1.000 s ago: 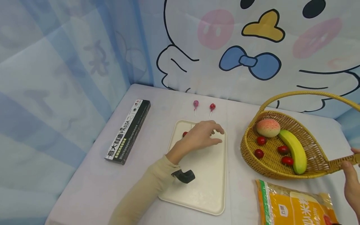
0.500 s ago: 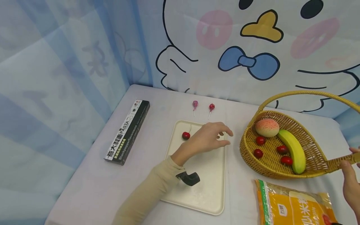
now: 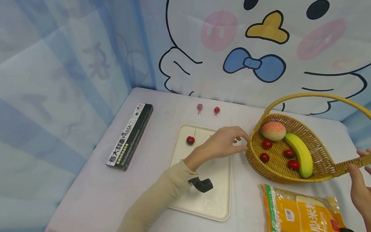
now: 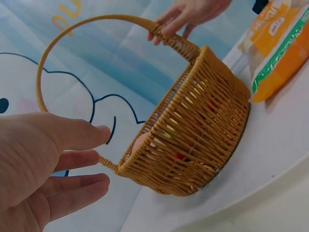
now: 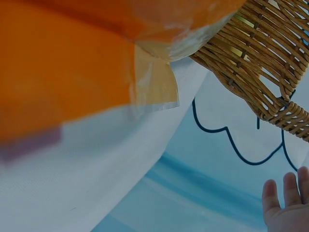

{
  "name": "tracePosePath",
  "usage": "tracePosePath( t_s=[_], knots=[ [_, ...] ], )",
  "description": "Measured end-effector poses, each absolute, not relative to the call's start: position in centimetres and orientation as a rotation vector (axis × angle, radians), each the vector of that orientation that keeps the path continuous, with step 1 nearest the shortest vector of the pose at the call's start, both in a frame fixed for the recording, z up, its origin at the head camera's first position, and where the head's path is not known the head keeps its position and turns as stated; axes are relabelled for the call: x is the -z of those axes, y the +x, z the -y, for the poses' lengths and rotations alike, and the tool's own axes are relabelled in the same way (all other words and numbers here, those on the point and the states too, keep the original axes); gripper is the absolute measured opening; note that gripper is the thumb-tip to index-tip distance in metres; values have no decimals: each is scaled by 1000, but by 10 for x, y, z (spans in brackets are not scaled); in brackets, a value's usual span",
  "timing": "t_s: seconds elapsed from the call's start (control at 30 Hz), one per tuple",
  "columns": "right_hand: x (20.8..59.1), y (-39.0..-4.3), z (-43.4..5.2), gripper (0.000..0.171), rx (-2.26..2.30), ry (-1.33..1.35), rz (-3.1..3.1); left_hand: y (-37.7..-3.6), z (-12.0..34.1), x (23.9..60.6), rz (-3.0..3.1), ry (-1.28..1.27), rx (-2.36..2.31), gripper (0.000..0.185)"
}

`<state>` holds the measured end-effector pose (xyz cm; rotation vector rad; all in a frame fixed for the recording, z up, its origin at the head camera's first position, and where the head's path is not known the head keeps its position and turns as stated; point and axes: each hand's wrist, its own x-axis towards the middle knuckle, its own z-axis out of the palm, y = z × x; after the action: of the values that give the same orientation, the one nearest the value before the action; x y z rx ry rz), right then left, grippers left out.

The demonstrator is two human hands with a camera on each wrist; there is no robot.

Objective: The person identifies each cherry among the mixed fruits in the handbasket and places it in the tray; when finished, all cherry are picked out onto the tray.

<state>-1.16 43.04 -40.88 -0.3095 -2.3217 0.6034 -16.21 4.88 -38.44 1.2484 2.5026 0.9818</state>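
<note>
A wicker basket point(image 3: 269, 170) with a tall handle stands at the right, holding a peach point(image 3: 273, 131), a banana point(image 3: 301, 156) and several red fruits point(image 3: 264, 157). My left hand point(image 3: 221, 141) is over the tray, its fingertips right at the basket's left rim. In the left wrist view, the thumb and fingers of the left hand point(image 4: 63, 159) are spread apart beside the handle's base, with nothing held. At the right edge, my right hand point(image 3: 360, 190) holds the handle's right side between thumb and fingers. The right wrist view shows only some fingertips of the right hand point(image 5: 287, 208).
On the cream tray point(image 3: 203, 206) lies a stemmed cherry point(image 3: 190, 140). Two lollipops point(image 3: 216, 110) are behind it. A black and white pasta box point(image 3: 130, 137) lies at the left. An orange food bag point(image 3: 304, 212) is in front of the basket. Printed curtains enclose the table.
My left hand has moved right across the tray to the basket's rim, uncovering the cherry. The right hand stays at the handle.
</note>
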Motion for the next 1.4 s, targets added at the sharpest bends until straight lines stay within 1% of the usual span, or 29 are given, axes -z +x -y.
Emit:
tracePosePath(
  t_s=[0.27, 0.43, 0.67, 0.9, 1.07, 1.17, 1.33, 1.4],
  knots=[
    [406, -13, -429, 54, -648, -200, 2296, -160, -67, 383, -2457, 1314, -985, 29],
    [407, -13, -431, 50, -668, -159, 2300, -160, -77, 382, -2443, 1345, -964, 28],
    [410, -14, -433, 40, -681, -110, 2283, -158, -89, 381, -2407, 1356, -952, 25],
    [408, -11, -432, 42, -654, -151, 2318, -158, -105, 384, -2425, 1446, -877, 27],
    [408, -11, -432, 43, -643, -165, 2316, -159, -116, 384, -2437, 1446, -818, 28],
    [408, -11, -434, 45, -629, -192, 2325, -159, -121, 384, -2422, 1447, -801, 32],
    [406, -9, -434, 46, -620, -214, 2331, -159, -131, 381, -2344, 1386, -774, 50],
    [406, -8, -434, 46, -612, -223, 2332, -159, -136, 378, -2292, 1320, -758, 50]
  ],
)
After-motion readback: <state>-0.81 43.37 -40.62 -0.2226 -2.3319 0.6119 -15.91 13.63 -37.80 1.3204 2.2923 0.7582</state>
